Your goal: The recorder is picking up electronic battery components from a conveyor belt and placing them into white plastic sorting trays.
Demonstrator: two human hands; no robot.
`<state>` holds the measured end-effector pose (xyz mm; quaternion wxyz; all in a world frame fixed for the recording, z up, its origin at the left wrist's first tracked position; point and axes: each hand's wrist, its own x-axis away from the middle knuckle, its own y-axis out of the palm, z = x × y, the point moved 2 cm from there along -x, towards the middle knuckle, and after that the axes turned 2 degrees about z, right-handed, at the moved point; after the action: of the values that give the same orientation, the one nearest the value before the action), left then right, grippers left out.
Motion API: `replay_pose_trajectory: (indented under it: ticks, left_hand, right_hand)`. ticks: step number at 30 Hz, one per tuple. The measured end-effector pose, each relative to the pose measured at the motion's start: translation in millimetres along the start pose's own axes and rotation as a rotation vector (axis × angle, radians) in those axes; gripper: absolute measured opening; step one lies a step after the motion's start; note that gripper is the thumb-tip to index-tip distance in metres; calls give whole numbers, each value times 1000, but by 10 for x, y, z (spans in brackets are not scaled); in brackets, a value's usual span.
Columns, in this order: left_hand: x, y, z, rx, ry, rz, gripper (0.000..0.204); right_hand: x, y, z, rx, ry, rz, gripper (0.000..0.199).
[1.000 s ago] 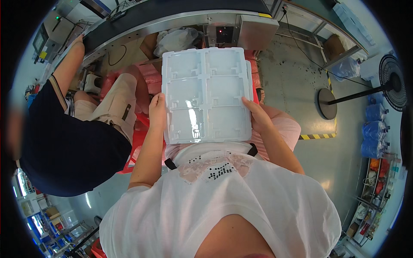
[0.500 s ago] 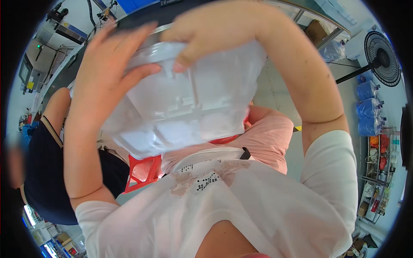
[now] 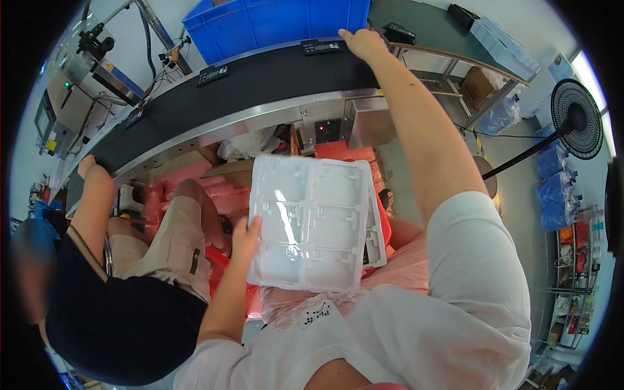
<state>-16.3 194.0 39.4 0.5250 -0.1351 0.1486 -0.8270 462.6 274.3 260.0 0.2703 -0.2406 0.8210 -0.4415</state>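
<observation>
The left hand (image 3: pixel 246 235) holds the clear tray (image 3: pixel 313 221) by its left edge, fingers closed on it, above the lap. The right hand (image 3: pixel 361 43) rests spread on the conveyor belt (image 3: pixel 260 78), beside a black device (image 3: pixel 322 47).

Clear plastic compartment tray (image 3: pixel 312 224), lying flat — over the lap; empty

the tray (image 3: pixel 312 224) at the left hand (image 3: pixel 245 235) is thin, clear moulded plastic, glossy with white glare on its ridges. the conveyor belt (image 3: pixel 247 84) under the right hand (image 3: pixel 362 43) looks like matt black rubber, framed in brushed, shiny metal. the crate (image 3: pixel 279 23) behind is smooth blue plastic. the person's shirt (image 3: pixel 416 325) is soft white cloth.
</observation>
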Motion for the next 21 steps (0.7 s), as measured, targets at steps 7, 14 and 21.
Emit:
replay_pose_trajectory:
  ticks: [7, 14, 21]
  left_hand:
    - [390, 673, -615, -469, 66, 237, 45]
    - [146, 912, -370, -277, -56, 165, 43]
    - [253, 976, -483, -233, -294, 225, 40]
  right_hand:
    - [20, 183, -209, 387, 298, 49, 72]
    - [27, 39, -122, -161, 308, 269, 48]
    - [1557, -263, 93, -547, -162, -395, 43]
